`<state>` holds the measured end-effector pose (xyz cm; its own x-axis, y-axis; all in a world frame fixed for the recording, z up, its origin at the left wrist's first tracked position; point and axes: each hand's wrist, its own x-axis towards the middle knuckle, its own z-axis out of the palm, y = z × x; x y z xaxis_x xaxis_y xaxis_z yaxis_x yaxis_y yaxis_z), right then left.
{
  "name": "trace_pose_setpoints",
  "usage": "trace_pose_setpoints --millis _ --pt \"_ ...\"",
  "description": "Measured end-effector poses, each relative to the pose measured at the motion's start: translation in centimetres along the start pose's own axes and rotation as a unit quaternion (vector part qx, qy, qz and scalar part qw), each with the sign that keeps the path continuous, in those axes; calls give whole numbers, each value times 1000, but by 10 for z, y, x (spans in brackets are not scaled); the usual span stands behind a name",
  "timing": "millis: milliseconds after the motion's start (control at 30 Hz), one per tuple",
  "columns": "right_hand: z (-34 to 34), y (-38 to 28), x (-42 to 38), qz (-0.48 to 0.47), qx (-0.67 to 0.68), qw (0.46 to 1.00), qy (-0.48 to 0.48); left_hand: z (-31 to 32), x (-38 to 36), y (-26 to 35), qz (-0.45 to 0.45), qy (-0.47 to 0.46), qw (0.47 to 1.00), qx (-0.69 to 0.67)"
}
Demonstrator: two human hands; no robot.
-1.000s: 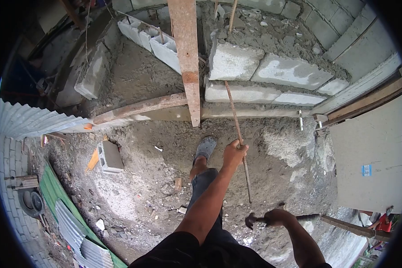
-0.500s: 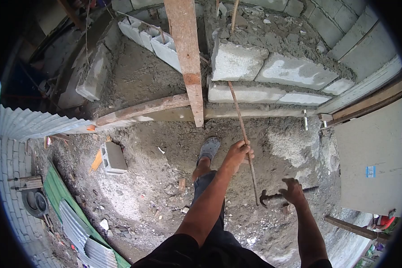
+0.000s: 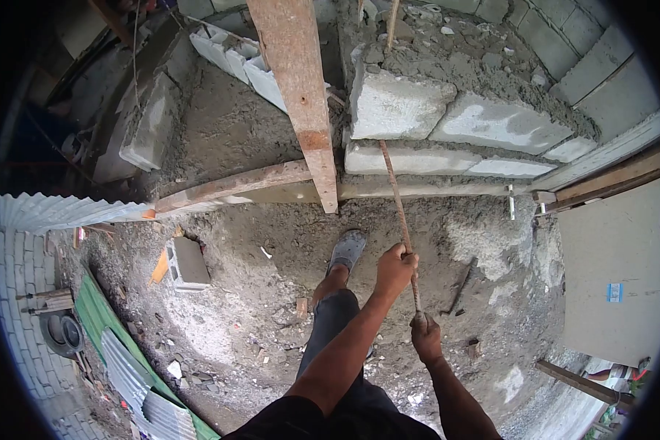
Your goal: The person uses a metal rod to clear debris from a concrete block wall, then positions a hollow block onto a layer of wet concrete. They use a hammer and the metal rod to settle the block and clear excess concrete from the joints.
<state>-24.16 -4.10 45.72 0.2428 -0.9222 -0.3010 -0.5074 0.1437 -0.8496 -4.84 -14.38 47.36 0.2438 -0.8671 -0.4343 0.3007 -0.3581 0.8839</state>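
Note:
A rusty steel rod (image 3: 394, 192) slants down from the block wall (image 3: 402, 106), its upper end meeting the joint between the two block courses. My left hand (image 3: 397, 271) is wrapped round the rod partway along. Lower down, my right hand (image 3: 427, 340) closes round the rod's near end, its fingers partly hidden. On the dirt to the right of my hands lies a claw hammer (image 3: 462, 287), out of either hand's grip. A shoe (image 3: 347, 248) on my foot is planted in front of the wall.
A wooden plank (image 3: 301, 88) stands against the wall opening, above a wooden beam (image 3: 235, 185). A loose hollow block (image 3: 189, 264) sits on the ground at left, near corrugated sheets (image 3: 128, 374). At right stands a grey board (image 3: 612, 257). Rubble covers the ground.
My right hand has let go of the hammer, which now lies on the ground, and has moved left onto the rod's lower end. My left hand has slid slightly lower.

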Motion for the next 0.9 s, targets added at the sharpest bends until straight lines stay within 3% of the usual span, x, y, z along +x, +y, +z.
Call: trace_pose_setpoints --millis 33,67,100,133,200,233,267,300,333,367,400,433,467,500,567,633,667,700,733,767,800,867,900 --pt "-11 -10 2 4 2 1000 1 2 -3 4 -3 -1 1000 2" --pt "-29 -20 5 160 226 950 -141 5 -5 9 30 33 993 109" --pt "-41 -28 8 300 430 809 -267 8 -9 16 64 66 973 214" --pt "-45 -27 10 303 433 807 -263 9 -12 22 60 62 973 215" --pt "-50 -25 8 328 559 682 -339 7 -14 32 95 70 958 261" --pt "-48 -27 10 331 539 706 -318 5 -9 27 96 69 958 262" --pt "-45 -32 8 329 539 705 -322 -1 -1 20 24 13 989 143" --pt "-39 -43 7 296 454 802 -250 -6 5 26 -47 -41 998 21" --pt "-34 -50 6 257 359 881 -171 -10 10 30 -44 -38 998 24" --pt "-31 -49 4 202 241 943 -110 -12 14 32 -47 -45 992 -104" --pt "-26 -49 3 205 242 942 -111 -14 19 35 -50 -52 970 -230" --pt "-19 -49 2 91 75 993 25 -16 27 38 -61 -92 965 -239" --pt "-16 -50 6 -32 -99 982 160 -14 30 42 -59 -92 965 -239" --pt "-16 -52 10 -63 -148 968 192 -12 34 44 -62 -97 967 -228" --pt "-17 -38 17 -54 -166 969 173 -8 40 47 -63 -101 969 -217" --pt "-23 -39 24 -39 -182 971 151 -5 43 44 -68 -50 980 -180" --pt "-29 -40 24 79 36 996 26 -5 45 42 -70 -48 980 -179" --pt "-35 -44 22 197 252 942 -99 -3 41 47 -48 -5 990 -130" --pt "-43 -45 23 202 253 941 -98 -2 39 48 -25 35 996 -78" --pt "-53 -46 33 284 392 857 -180 1 44 51 -23 35 996 -77" --pt "-61 -44 36 358 516 736 -252 6 44 51 -4 61 998 -18" --pt "-69 -45 46 347 493 757 -254 11 50 54 20 85 995 41" --pt "-74 -53 49 310 402 836 -207 11 54 55 -10 49 998 -36"
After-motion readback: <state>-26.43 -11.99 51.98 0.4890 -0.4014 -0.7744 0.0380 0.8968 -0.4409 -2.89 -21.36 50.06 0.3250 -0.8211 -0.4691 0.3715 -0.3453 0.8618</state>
